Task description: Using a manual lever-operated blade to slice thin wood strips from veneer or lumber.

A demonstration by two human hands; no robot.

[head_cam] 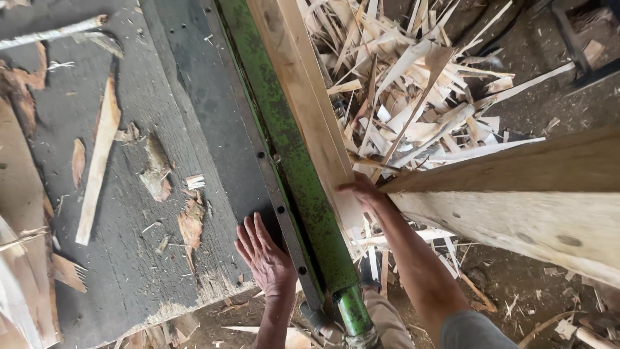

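My left hand (263,254) lies flat, fingers apart, on the dark grey work table (161,103) close to its near edge, beside a green metal rail (294,161). My right hand (360,192) reaches past the rail and presses on a long pale wooden plank (303,90) that stands on edge against the rail. The fingers rest where the plank meets a thick wooden beam (516,194) coming in from the right. Whether the fingers wrap the plank is hidden.
A heap of pale wood offcuts and splinters (420,97) lies on the ground beyond the plank. A thin wood strip (97,161) and bark chips (155,171) lie on the table. Boards (19,213) lean at the left. Dirt floor with scraps at lower right.
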